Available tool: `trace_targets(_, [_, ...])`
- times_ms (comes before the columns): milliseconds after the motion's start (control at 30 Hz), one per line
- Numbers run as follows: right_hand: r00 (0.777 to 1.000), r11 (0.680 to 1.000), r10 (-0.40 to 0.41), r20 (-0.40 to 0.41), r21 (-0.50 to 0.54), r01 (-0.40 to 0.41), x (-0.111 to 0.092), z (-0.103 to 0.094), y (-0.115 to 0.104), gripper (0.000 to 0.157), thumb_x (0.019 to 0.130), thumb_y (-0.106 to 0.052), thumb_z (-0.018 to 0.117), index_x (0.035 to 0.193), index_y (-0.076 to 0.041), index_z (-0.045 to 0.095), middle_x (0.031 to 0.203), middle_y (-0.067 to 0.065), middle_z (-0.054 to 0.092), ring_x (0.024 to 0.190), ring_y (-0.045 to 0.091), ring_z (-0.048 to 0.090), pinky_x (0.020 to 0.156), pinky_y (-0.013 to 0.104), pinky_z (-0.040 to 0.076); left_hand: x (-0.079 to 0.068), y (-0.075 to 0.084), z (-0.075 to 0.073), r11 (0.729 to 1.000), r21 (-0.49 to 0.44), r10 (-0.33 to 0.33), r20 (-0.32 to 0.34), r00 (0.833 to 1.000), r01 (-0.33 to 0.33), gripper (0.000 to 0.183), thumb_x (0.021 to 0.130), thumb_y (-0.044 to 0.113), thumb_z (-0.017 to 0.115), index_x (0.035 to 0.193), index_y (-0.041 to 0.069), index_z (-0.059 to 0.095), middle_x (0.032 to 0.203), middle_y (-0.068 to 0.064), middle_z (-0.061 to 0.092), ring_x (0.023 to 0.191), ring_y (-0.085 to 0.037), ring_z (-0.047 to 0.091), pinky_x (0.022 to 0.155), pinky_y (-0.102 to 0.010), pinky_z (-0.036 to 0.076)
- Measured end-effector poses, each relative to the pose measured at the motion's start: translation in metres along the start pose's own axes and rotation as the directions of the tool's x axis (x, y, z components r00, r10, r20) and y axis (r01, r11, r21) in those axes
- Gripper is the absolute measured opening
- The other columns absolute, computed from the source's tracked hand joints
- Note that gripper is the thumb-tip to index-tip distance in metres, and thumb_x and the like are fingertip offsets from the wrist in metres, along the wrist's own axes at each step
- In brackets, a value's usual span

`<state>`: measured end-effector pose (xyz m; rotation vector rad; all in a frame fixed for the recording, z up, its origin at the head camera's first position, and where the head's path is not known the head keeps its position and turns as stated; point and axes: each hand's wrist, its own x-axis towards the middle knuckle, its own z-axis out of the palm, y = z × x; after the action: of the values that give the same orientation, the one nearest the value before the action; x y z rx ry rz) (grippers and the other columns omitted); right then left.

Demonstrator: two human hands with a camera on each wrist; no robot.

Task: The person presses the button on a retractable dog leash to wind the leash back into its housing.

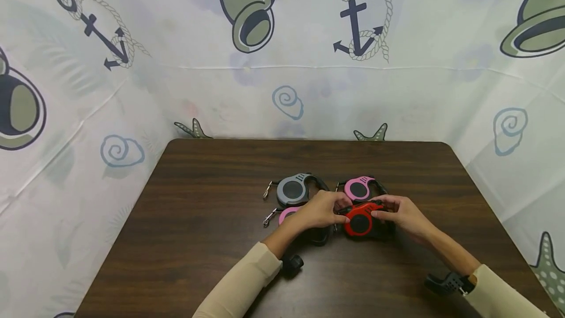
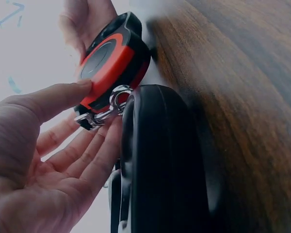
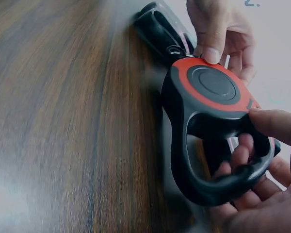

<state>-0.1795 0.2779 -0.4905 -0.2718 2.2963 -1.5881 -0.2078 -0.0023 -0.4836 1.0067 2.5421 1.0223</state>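
A red and black retractable dog leash (image 1: 359, 225) is held between both hands at the right of the group. My left hand (image 1: 324, 208) pinches its front end, thumb on the red face and fingers behind, beside a metal clip (image 2: 104, 115). At the handle end, my right hand (image 1: 407, 215) grips it with the thumb on top; in the right wrist view its fingers (image 3: 240, 154) show through the black handle loop (image 3: 180, 160). Just behind lies a pink retractable leash (image 1: 358, 190). A grey one (image 1: 292, 190) sits behind the left hand, and another pink one (image 1: 288, 213) is partly hidden by the left forearm.
The leashes lie close together on a dark wooden table (image 1: 212, 239). Metal clips (image 1: 267, 218) stick out to the left of the left pair. A patterned white cloth (image 1: 309, 107) stands behind the table and along its sides.
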Motion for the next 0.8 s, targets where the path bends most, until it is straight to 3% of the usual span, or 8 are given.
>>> trace_targets(133, [0.998, 0.987, -0.056, -0.034, -0.155, 0.05, -0.001, 0.0, 0.001, 0.041, 0.096, -0.015, 0.08, 0.131, 0.005, 0.068, 0.098, 0.007, 0.072, 0.083, 0.014, 0.064, 0.072, 0.026, 0.053, 0.003, -0.002, 0.001, 1.0, 0.023, -0.004, 0.02, 1.0, 0.003, 0.034, 0.089, 0.02, 0.088, 0.119, 0.012, 0.074, 0.103, 0.003, 0.076, 0.092, -0.003, 0.066, 0.084, -0.016, 0.052])
trace_targets(267, [0.992, 0.966, -0.116, -0.054, -0.237, 0.1, 0.0, 0.002, 0.002, 0.038, 0.095, -0.014, 0.081, 0.126, 0.005, 0.071, 0.095, 0.008, 0.073, 0.081, 0.011, 0.064, 0.071, 0.025, 0.053, 0.005, -0.003, 0.003, 0.999, 0.035, -0.013, 0.035, 0.999, 0.011, 0.032, 0.09, 0.022, 0.088, 0.118, 0.012, 0.075, 0.103, 0.003, 0.076, 0.091, -0.003, 0.066, 0.082, -0.016, 0.052])
trace_targets(800, [0.981, 0.929, -0.127, -0.147, -0.364, 0.066, 0.0, 0.008, 0.016, 0.035, 0.09, -0.025, 0.087, 0.114, -0.002, 0.078, 0.091, 0.003, 0.075, 0.079, 0.01, 0.068, 0.07, 0.024, 0.055, 0.007, -0.004, 0.008, 0.998, 0.063, -0.015, 0.068, 0.998, 0.01, 0.027, 0.09, 0.02, 0.088, 0.113, 0.011, 0.076, 0.103, 0.002, 0.078, 0.089, -0.003, 0.068, 0.08, -0.014, 0.051])
